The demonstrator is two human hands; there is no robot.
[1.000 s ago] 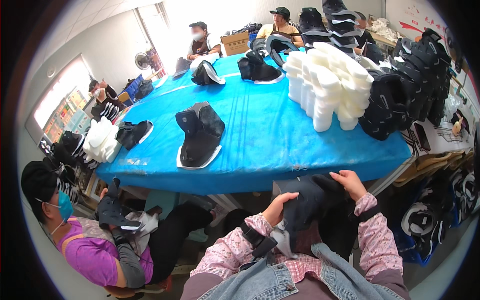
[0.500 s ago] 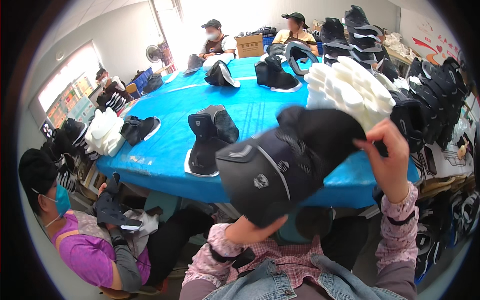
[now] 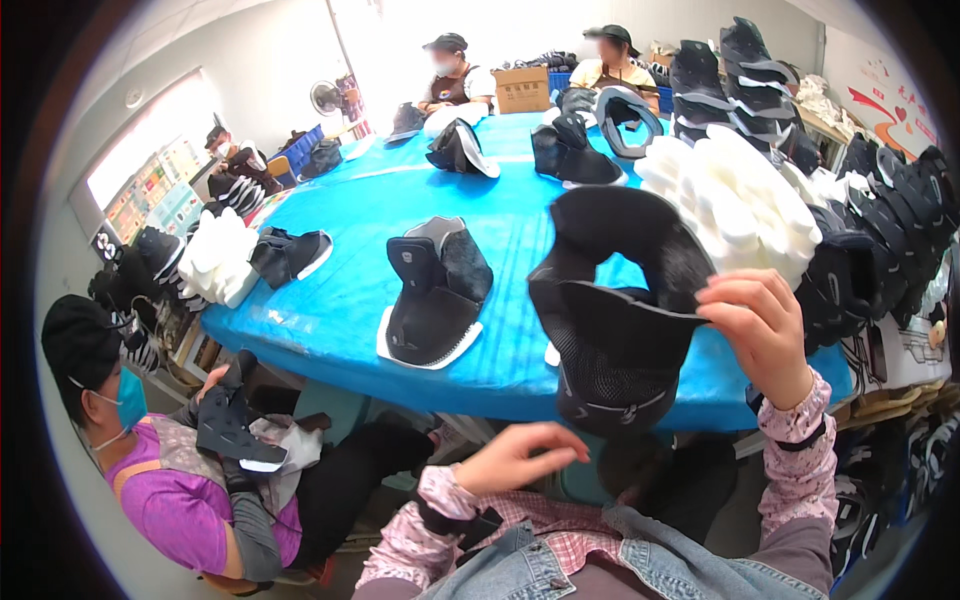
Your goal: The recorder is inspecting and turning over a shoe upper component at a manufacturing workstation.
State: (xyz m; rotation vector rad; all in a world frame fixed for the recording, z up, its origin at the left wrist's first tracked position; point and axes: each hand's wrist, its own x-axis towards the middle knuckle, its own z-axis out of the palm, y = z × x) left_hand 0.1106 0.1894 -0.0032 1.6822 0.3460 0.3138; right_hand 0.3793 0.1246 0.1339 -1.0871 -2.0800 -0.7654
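My right hand (image 3: 757,325) pinches the edge of a black boot upper (image 3: 625,335) and holds it up over the near edge of the blue-covered table (image 3: 340,265). The upper's wide collar opening faces up, and its mesh-textured part hangs below. My left hand (image 3: 525,457) is below it to the left, empty and apart from it, with fingers stretched out. To the left of the held piece another black boot upper (image 3: 437,305) with a white lower edge stands on the table. White soft inserts (image 3: 735,210) are heaped right behind my right hand.
More uppers (image 3: 465,150) stand across the table, with tall stacks (image 3: 750,90) at the far right and a dense row (image 3: 880,240) at right. At left, a seated co-worker (image 3: 180,480) holds an upper (image 3: 240,425). Other people sit at the far side near a cardboard box (image 3: 522,90).
The boot upper has swung from lying sideways to hanging collar up, farther right. My left hand has let go of it; my right hand still grips its edge. The view has shifted slightly.
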